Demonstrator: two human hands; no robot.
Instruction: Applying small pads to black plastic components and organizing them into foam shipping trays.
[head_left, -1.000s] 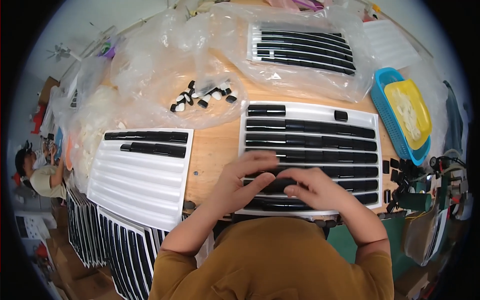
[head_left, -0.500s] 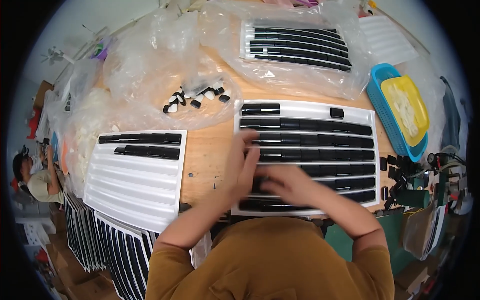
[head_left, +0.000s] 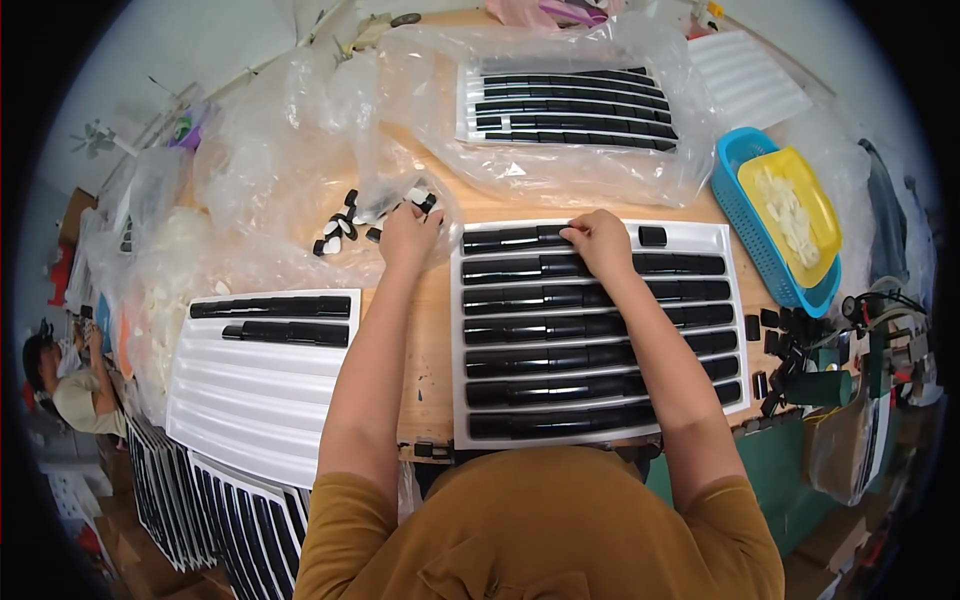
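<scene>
Left hand: the left hand (head_left: 410, 232) reaches to the small pile, at its right side. I can't tell if its fingers hold a piece.
Right hand: the right hand (head_left: 602, 245) has its thumb and finger close together, touching the end of the top black row (head_left: 512, 238). I can't tell if they pinch a piece.
Big tray: the white tray (head_left: 692, 237) lies by the near edge of the wooden tabletop (head_left: 428, 345). It is thin, with long grooves, and has seven rows of smooth, shiny black pieces.
Loose piece: one short black block (head_left: 652, 236) sits in the top groove, right of the hand.
Small pile: little rounded bits, black and white (head_left: 320, 246), lie left of the tabletop's middle, by clear, crinkly plastic (head_left: 290, 140).
Other tray: a second white tray (head_left: 255, 390) lies at the tabletop's near left corner, mostly bare and wavy, with two black rows.
Baskets: a yellow basket (head_left: 829, 208) sits in a blue one with holes (head_left: 752, 232) at the right edge, holding soft-looking white strips (head_left: 788, 215).
</scene>
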